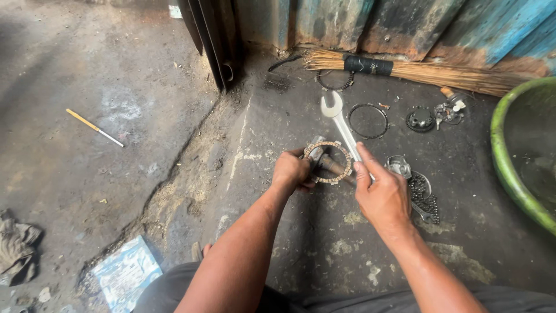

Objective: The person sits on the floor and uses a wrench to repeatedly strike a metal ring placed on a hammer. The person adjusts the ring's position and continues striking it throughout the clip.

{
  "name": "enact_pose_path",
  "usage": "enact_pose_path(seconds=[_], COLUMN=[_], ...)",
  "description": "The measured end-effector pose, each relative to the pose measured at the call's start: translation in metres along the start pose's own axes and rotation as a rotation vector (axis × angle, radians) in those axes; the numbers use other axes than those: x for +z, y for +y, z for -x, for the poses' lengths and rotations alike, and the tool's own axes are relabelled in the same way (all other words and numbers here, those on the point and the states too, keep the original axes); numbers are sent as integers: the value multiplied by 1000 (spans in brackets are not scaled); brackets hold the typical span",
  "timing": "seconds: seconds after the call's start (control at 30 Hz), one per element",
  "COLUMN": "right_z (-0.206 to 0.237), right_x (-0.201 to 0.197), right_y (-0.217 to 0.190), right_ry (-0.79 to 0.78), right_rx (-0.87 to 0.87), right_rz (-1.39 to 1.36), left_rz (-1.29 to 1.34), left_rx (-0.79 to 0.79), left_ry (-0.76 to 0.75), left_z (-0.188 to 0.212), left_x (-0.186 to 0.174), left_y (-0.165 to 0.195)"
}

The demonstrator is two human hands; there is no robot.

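My left hand (291, 171) grips a toothed friction ring (328, 163) by its left edge and holds it upright over the floor. A rusty metal rod (336, 167) pokes through the ring's opening. My right hand (381, 194) is closed around the handle of a large silver open-end wrench (340, 123), whose jaw points away from me, just right of the ring. The wrench shaft passes close behind the ring's right edge; whether they touch is unclear.
On the greasy concrete lie a thin steel ring (368, 120), a dark ring (334, 81), a small gear (420, 120), a chain (424, 196) and small parts. A straw broom (417, 71) lies along the blue wall. A green basin (509, 156) sits right. A stick (94, 127) lies left.
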State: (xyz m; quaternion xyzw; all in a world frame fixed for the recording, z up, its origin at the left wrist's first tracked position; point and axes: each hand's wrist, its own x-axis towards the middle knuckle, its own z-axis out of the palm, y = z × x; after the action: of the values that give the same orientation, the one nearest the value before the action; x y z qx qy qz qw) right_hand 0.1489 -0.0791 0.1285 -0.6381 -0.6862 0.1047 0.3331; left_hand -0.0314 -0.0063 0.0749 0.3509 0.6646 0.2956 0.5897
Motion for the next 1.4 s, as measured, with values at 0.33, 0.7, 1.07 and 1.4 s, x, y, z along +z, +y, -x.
enact_pose_path(seconds=[0.33,0.7,1.07,1.4], right_z=[7,8,13,13], right_x=[5,2,9,6], right_y=[-6,-10,-7,-13], right_ry=[-169,-153,-164,-342], right_rx=[105,160,-2,242], right_rz=[62,-47,69,123], left_rz=[-176,-223,-219,-199], left_rx=[40,26,54,53], left_ry=[7,39,19,-16], left_z=[0,6,2,0], left_x=[-6,-8,-7,-8], left_y=[3,9,6,5])
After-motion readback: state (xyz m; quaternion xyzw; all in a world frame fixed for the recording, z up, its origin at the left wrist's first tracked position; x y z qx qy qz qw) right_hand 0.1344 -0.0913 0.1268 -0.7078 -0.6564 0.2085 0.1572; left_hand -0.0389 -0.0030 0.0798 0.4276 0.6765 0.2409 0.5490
